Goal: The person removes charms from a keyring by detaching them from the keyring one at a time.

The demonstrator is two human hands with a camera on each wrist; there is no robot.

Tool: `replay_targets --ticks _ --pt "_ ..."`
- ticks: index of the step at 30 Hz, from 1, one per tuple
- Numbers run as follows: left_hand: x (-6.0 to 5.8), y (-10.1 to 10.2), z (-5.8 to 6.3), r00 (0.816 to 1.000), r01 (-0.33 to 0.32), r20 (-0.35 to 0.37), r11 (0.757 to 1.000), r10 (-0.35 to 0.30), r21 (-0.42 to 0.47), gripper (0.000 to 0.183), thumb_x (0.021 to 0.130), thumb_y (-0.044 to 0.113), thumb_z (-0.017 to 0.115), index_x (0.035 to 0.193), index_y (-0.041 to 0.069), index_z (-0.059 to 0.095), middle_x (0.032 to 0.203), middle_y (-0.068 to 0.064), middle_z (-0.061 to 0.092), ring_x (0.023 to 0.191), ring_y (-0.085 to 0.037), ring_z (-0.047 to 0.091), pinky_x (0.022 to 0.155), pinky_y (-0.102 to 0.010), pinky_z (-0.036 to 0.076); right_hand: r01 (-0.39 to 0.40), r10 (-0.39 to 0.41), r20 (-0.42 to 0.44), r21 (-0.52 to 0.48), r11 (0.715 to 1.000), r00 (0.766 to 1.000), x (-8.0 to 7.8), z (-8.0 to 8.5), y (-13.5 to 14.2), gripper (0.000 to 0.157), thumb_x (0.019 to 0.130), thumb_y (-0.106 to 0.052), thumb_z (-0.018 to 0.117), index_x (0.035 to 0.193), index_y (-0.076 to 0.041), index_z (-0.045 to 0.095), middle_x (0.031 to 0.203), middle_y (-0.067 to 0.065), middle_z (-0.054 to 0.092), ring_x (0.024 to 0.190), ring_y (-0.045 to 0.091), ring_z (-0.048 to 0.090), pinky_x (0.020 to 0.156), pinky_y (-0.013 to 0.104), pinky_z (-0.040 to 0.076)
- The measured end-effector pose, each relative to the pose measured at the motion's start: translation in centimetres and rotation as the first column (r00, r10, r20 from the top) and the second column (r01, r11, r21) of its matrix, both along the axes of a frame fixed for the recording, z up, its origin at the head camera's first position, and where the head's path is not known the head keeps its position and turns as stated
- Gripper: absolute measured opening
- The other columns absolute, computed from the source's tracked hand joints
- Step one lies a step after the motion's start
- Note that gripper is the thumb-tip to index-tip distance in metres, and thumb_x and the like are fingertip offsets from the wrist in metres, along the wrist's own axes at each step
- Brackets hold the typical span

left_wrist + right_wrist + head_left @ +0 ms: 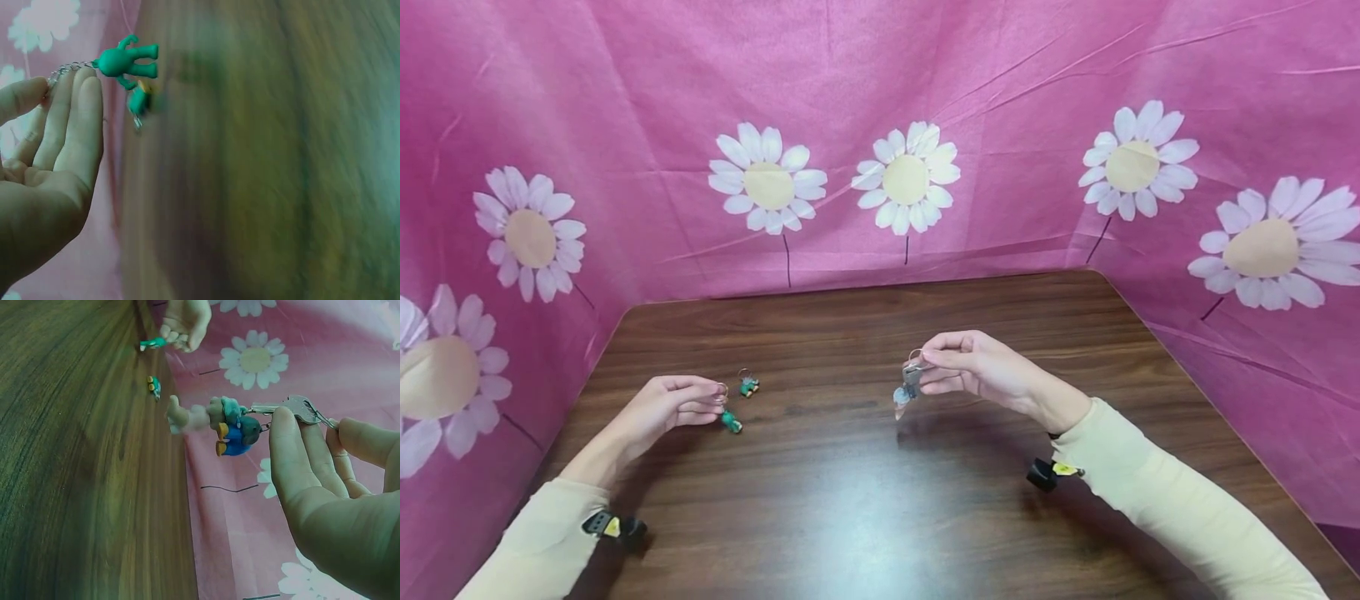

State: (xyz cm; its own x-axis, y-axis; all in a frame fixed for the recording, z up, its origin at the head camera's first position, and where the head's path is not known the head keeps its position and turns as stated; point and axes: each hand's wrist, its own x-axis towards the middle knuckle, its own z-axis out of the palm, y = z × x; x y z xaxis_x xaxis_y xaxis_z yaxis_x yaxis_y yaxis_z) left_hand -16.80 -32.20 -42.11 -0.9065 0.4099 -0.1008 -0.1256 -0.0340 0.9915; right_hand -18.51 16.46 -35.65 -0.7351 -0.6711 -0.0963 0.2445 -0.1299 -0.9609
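Note:
My left hand (672, 408) pinches the ring of a keychain between thumb and fingers. From its chain hangs a small green figure (117, 62) with arms and legs, over the left part of the table. Close behind it, a second keychain (748, 387), green with yellow feet, lies on the table with its ring up. My right hand (985, 371) pinches a key ring above the table, right of the middle. A metal key (304, 409) hangs on that ring, along with a blue figure with yellow feet (234, 441) and a pale figure with a teal top (231, 411).
The brown wood-grain table (850, 475) reaches back to a pink cloth (850, 75) with white daisies, which surrounds it on the back and both sides. Black wrist cameras are strapped below the left sleeve (535, 542) and the right sleeve (1165, 483).

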Motion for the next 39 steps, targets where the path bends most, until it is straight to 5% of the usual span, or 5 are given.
replay_targets --ticks 8,20,28,39 --pt "-1.4 -2.2 -1.1 0.988 -0.109 0.095 0.988 0.12 -0.107 0.022 0.105 0.006 0.054 0.118 -0.005 0.068 0.108 -0.009 0.075 0.096 -0.016 0.073 0.086 -0.033 0.059 -0.014 0.014 -0.004 -0.002 1.0 1.0 0.0 0.0 -0.4 0.013 0.103 -0.007 0.058 0.109 -0.004 0.069 0.112 0.014 0.072 0.097 0.023 0.072 0.096 0.047 0.054" --pt "-4.3 -1.7 -1.1 0.982 -0.164 0.034 0.927 0.186 -0.338 0.041 0.104 0.007 0.055 0.13 -0.024 0.049 0.104 -0.007 0.074 0.086 -0.009 0.071 0.08 -0.027 0.06 -0.012 0.012 0.005 -0.006 1.0 1.0 0.1 0.0 -1.0 0.012 0.103 -0.007 0.059 0.107 -0.004 0.069 0.112 0.014 0.072 0.098 0.023 0.072 0.097 0.048 0.054" --pt "-4.2 -0.9 -2.4 0.982 -0.166 0.003 0.877 0.188 -0.451 0.036 0.103 0.009 0.058 0.123 -0.021 0.057 0.096 0.001 0.072 0.078 -0.009 0.064 0.073 -0.025 0.06 -0.008 0.008 -0.006 0.012 1.0 1.0 0.0 0.4 -0.7 0.013 0.102 -0.009 0.06 0.109 -0.003 0.069 0.112 0.015 0.072 0.099 0.024 0.072 0.1 0.052 0.05" --pt "-4.2 -0.7 -1.9 0.981 -0.168 0.007 0.857 0.196 -0.487 0.04 0.103 0.012 0.058 0.125 -0.021 0.054 0.094 -0.002 0.069 0.08 -0.01 0.062 0.075 -0.024 0.06 -0.021 0.021 -0.015 -0.006 1.0 1.0 0.0 0.5 -0.7 0.013 0.103 -0.009 0.059 0.109 -0.004 0.07 0.112 0.015 0.072 0.101 0.026 0.072 0.1 0.051 0.051"
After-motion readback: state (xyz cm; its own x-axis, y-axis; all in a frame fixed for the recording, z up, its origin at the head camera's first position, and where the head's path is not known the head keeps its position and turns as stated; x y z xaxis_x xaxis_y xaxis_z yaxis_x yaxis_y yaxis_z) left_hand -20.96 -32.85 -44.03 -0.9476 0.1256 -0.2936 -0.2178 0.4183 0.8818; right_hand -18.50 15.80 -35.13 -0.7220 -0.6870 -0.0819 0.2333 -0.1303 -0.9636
